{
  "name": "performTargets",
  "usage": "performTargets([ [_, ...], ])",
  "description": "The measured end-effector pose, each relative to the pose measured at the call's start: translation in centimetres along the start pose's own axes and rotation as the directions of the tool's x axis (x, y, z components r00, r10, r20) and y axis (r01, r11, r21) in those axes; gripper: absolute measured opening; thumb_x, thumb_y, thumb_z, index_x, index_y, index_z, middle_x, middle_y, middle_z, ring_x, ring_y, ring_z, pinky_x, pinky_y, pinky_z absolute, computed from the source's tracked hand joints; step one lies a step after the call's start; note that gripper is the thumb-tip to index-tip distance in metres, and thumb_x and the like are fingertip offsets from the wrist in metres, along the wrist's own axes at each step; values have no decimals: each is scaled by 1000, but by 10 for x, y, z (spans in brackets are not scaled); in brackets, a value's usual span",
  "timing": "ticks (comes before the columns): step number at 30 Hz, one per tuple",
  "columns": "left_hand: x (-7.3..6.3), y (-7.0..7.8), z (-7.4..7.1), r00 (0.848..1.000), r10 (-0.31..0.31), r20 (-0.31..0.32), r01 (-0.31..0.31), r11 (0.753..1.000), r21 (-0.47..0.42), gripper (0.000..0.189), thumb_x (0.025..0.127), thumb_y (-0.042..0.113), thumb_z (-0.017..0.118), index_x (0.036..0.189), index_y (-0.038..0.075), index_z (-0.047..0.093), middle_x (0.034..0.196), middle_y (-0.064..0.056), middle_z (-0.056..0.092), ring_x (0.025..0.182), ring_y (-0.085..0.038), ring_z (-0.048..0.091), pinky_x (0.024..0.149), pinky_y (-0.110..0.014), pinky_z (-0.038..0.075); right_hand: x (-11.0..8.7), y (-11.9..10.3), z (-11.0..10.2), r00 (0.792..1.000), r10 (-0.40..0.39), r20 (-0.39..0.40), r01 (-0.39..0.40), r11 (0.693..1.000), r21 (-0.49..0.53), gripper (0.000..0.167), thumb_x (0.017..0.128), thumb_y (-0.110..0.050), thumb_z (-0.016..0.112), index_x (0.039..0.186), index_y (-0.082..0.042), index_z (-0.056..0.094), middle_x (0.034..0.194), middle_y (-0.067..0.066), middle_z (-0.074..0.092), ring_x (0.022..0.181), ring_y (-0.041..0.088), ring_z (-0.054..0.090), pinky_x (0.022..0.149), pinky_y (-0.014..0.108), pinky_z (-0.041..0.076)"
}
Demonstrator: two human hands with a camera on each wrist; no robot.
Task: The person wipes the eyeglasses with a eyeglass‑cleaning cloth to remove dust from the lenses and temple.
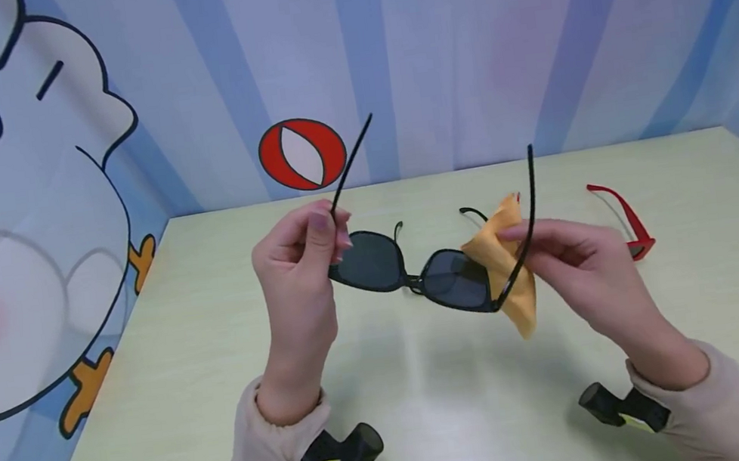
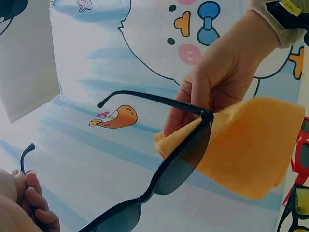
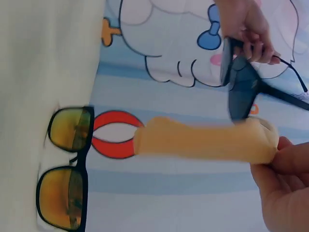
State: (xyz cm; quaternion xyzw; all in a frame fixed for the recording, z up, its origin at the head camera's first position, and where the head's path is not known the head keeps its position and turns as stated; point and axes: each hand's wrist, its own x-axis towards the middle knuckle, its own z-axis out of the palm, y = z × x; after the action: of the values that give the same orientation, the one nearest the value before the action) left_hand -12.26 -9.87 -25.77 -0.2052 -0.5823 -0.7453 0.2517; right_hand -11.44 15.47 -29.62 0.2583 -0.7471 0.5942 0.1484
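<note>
Raised above the table, a pair of black sunglasses (image 1: 369, 262) has dark lenses and both temples unfolded. My left hand (image 1: 297, 273) grips it at one temple near the hinge, thumb and fingers around the arm. An orange cleaning cloth (image 1: 506, 264) hangs beside the other lens, pinched by my right hand (image 1: 585, 259) between thumb and fingers. In the left wrist view the cloth (image 2: 251, 150) spreads behind the hinge end of the sunglasses (image 2: 178, 166). The right wrist view shows the cloth (image 3: 203, 141) edge-on, its near end between thumb and fingers.
On the table (image 1: 156, 399) behind my hands lie black-framed glasses with yellow-orange lenses (image 3: 62, 195), mostly hidden in the head view. Red sunglasses (image 1: 639, 226) rest beyond my right hand. A cartoon-printed wall (image 1: 460, 60) borders the table's back and left.
</note>
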Motion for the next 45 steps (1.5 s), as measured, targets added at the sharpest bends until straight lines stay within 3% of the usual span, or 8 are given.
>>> performTargets([
  [3,0,0,1,1000,-18,-4,17,999,-50,24,87,32,63,85,9,69,69,2,57,65,-13,50,59,-21,41,2,7,3,962,-268,47,272,952,-141,37,78,23,49,97,0,71,98,1,69,92,7,64,75,16,49],
  [9,-4,-1,6,998,-58,28,59,997,-40,51,86,34,64,90,-17,59,69,3,58,65,-13,50,60,-21,42,5,16,19,689,-640,340,717,670,-192,27,98,-5,43,96,-4,70,100,11,68,98,18,64,85,25,48],
  [21,-4,-1,8,996,-42,-83,33,994,-107,13,88,26,64,81,17,69,66,1,54,62,-13,46,56,-20,37,5,6,26,552,-754,357,830,537,-149,26,95,4,45,94,1,70,97,13,69,89,27,66,77,32,53],
  [29,-1,3,5,994,5,-110,-14,997,-76,14,87,28,65,82,16,70,66,1,57,62,-13,48,57,-20,40,3,8,23,557,-732,392,805,591,-40,34,93,6,38,92,-4,71,94,10,69,83,26,66,78,32,52],
  [36,0,6,-2,992,103,-75,-103,995,7,16,87,30,64,84,17,71,67,4,58,63,-12,50,58,-21,42,6,10,9,631,-636,444,690,722,51,34,94,3,38,95,-8,70,94,5,68,87,20,64,84,27,49],
  [39,1,5,-4,991,110,-79,-110,994,0,16,87,29,64,85,14,71,68,3,57,64,-12,50,58,-21,41,7,9,-3,693,-544,473,564,818,114,31,90,9,45,99,-7,70,96,4,68,90,17,63,83,23,48],
  [42,3,4,-5,990,86,-108,-91,995,-43,16,87,28,64,85,13,70,69,2,56,65,-12,48,58,-20,39,6,9,-17,818,-393,420,351,920,178,36,83,20,51,101,-4,70,101,3,68,94,13,63,80,20,48],
  [45,4,5,-6,990,57,-126,-69,993,-91,17,87,28,64,84,12,69,70,1,56,66,-12,48,59,-20,38,5,10,-25,922,-232,310,81,899,431,38,82,25,49,109,4,66,111,9,66,101,16,62,82,23,50],
])
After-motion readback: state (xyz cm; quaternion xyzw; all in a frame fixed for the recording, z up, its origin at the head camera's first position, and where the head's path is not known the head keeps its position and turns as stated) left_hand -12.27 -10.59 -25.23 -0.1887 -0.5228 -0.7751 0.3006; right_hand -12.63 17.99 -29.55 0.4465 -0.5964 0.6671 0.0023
